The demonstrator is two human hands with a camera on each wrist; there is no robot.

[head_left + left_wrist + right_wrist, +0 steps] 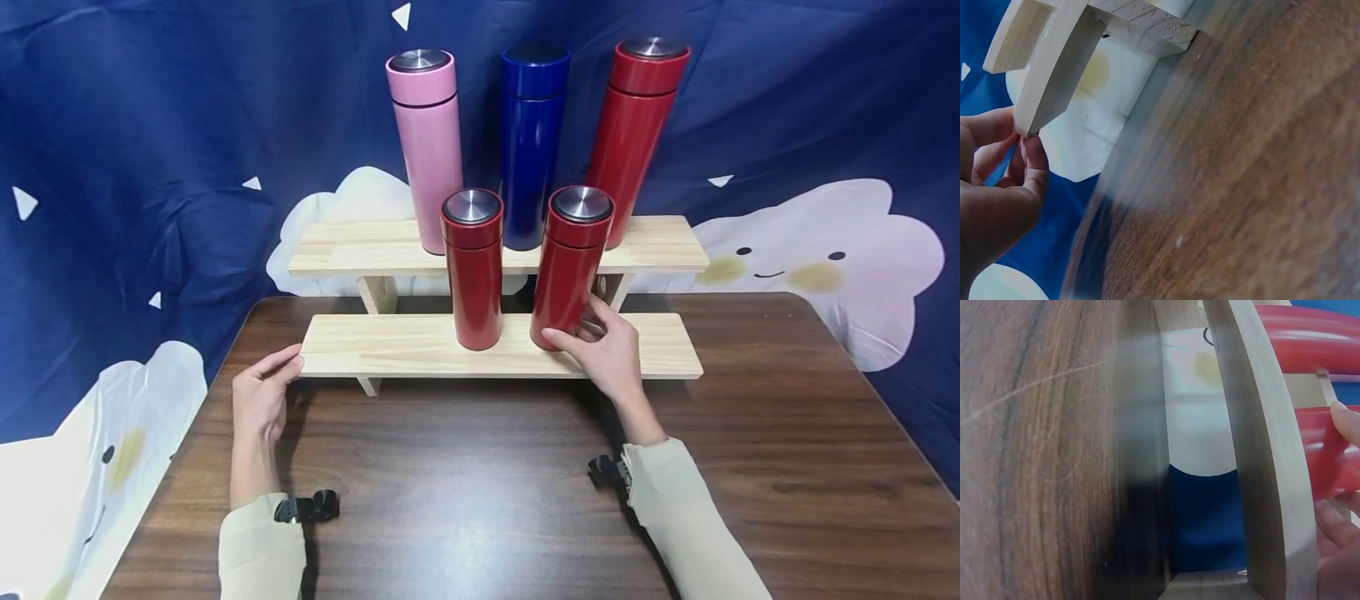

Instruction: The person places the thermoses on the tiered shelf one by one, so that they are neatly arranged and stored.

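Note:
A two-tier wooden shelf (390, 354) stands on the table. My left hand (258, 398) pinches the left end of its lower board; the left wrist view shows the thumb and fingertips on either side of the board's corner (1054, 81). On that lower board, right of centre, stands a red thermos bottle (567, 279) with a steel-topped lid. My right hand (611, 354) grips this bottle low down, thumb across its front and fingers around the right side. Another red thermos bottle (476, 283) stands upright to its left, untouched.
The upper board (345, 242) bears a pink bottle (429, 158), a blue bottle (532, 158) and a tall red bottle (637, 133). Behind hangs a dark blue cloth (187, 125) with clouds. The brown wooden table (450, 500) extends in front of the shelf.

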